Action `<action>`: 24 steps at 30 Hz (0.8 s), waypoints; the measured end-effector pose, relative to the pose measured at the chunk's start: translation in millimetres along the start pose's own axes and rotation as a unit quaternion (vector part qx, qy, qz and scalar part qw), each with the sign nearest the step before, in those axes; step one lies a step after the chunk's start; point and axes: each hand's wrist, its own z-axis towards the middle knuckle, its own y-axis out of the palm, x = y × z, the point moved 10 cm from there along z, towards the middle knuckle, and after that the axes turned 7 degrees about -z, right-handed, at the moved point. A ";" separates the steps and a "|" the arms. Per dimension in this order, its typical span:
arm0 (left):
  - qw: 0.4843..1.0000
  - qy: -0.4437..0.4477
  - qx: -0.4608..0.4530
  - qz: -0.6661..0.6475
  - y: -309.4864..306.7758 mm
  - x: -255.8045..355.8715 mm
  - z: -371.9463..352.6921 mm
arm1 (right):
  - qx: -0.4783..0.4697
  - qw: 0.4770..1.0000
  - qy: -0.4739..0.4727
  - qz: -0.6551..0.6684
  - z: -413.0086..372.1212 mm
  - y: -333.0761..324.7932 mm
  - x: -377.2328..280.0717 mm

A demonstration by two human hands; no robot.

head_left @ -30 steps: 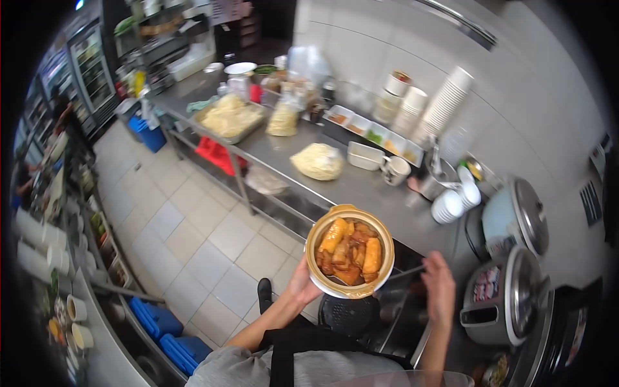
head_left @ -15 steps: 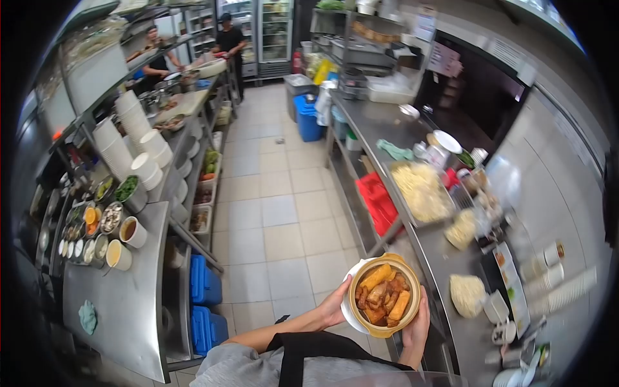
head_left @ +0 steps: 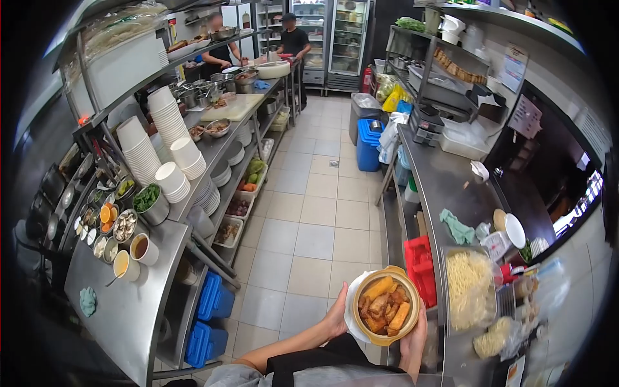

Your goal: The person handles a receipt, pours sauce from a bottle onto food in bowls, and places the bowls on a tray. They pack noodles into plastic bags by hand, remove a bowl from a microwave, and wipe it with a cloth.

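Observation:
Both my hands hold a tan clay pot (head_left: 384, 340) at the bottom of the head view, in front of my apron. Browned chunks of food and golden blocks in sauce (head_left: 385, 306) fill it. A white plate or paper (head_left: 350, 311) shows under the pot's left side. My left hand (head_left: 335, 317) supports that side from below, its thumb up along the white edge. The fingers of my right hand (head_left: 414, 335) wrap round the pot's right side. The fingertips beneath are hidden.
A tiled aisle (head_left: 314, 238) runs ahead between a left counter (head_left: 129, 313) with stacked white tubs (head_left: 171, 119) and a right counter (head_left: 429, 171) with a noodle tray (head_left: 469, 290). Blue bins (head_left: 369, 145) stand alongside. Two people (head_left: 295, 42) work at the far left.
The surroundings have shifted rightward in my view, and the noodle tray on the right sits lower and closer. The pot stays in both hands, almost at the same spot in view.

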 end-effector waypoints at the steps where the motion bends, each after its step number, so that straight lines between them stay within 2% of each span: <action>1: 1.000 -0.009 0.015 -0.004 4.2 9.4 18.8 | -0.005 1.000 -0.001 -0.002 24.8 -1.0 -0.7; 5: 0.999 0.037 0.021 0.031 24.6 50.6 106.5 | -0.004 1.000 -0.010 -0.017 121.2 4.0 -24.8; 8: 0.999 0.031 0.020 0.021 44.2 77.7 164.1 | -0.011 1.000 -0.018 -0.013 193.0 -0.2 -34.2; 13: 0.996 0.071 0.044 0.045 81.1 124.2 248.2 | -0.017 1.000 -0.019 -0.002 286.4 13.9 -61.0; 18: 0.988 0.127 0.052 0.072 62.5 156.0 374.2 | -0.012 0.999 -0.022 0.021 383.4 -1.0 -64.8; 19: 0.991 0.121 0.015 0.052 72.5 159.5 395.8 | -0.002 0.999 -0.020 0.027 403.8 -8.0 -65.2; 21: 0.988 0.113 0.023 0.100 81.0 168.1 435.8 | 0.043 0.998 -0.039 0.005 429.1 -9.2 -82.3; 24: 0.982 0.083 0.010 0.169 93.1 179.4 500.3 | 0.059 0.997 -0.054 0.007 487.3 -37.0 -80.6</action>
